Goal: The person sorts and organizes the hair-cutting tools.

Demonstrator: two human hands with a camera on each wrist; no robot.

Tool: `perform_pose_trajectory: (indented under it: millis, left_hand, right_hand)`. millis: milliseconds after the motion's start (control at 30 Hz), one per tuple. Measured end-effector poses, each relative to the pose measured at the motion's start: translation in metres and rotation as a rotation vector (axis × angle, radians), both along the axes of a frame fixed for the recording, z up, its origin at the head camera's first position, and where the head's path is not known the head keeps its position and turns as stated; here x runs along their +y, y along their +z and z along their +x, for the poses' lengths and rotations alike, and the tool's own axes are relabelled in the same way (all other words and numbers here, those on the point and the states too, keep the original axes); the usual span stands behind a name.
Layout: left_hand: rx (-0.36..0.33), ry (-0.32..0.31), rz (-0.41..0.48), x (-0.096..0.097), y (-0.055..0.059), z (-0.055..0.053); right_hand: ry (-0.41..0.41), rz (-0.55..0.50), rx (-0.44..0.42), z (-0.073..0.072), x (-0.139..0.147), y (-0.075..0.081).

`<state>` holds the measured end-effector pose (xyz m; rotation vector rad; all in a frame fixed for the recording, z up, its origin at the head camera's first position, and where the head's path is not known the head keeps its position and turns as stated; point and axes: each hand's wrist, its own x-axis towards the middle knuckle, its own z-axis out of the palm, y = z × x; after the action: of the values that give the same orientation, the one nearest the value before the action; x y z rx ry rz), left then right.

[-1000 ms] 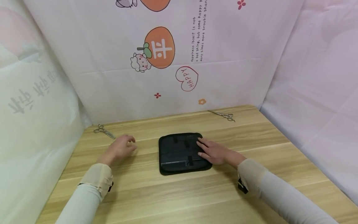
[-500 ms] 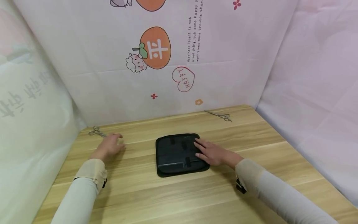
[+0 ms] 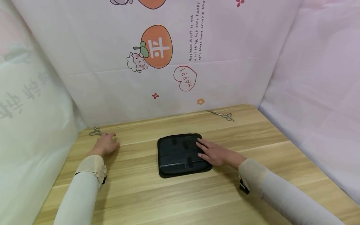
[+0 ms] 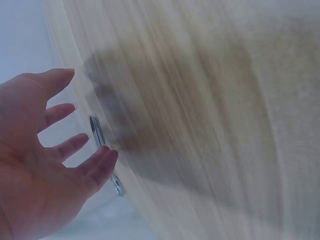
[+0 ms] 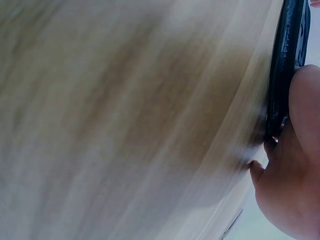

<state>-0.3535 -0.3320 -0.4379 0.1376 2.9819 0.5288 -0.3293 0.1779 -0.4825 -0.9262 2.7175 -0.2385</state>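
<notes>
resting the right hand [image 3: 216, 153], straight-fingered, on the black case [image 3: 175, 153] mid-table — probably feeling light, gripping best by the rim [image 3: 159, 159]; holding the left hand [image 3: 104, 145] loose, empty, near far-left scissors [image 3: 96, 131] — likely handling slick, gripping best by loops [image 3: 92, 134].

A person with a bare left hand [image 3: 104, 144] and bare right hand [image 3: 216, 153] wears a pale left sleeve [image 3: 77, 197] and a matching right sleeve [image 3: 295, 197], with a crumpled beige left wristband [image 3: 92, 164] and a smoother beige right wristband [image 3: 253, 172]. Small black fittings [image 3: 244, 187] jut from beneath both bands.
</notes>
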Motion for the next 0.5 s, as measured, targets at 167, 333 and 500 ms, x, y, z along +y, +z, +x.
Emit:
perform_pose_trajectory:
  millis: [167,333,500]
  left_hand:
    - [-0.004,0.019,0.008,-0.003,0.001,-0.008]
    - [-0.009,0.041,-0.014,-0.007,0.000,-0.016]
    - [0.006,0.058,-0.050,-0.010,0.000,-0.020]
  right_hand:
    - [0.000,-0.005,0.006,-0.001,0.001,0.000]
    - [0.013,-0.017,0.013,0.000,0.000,0.001]
    - [0.013,-0.013,0.025,0.001,0.001,0.002]
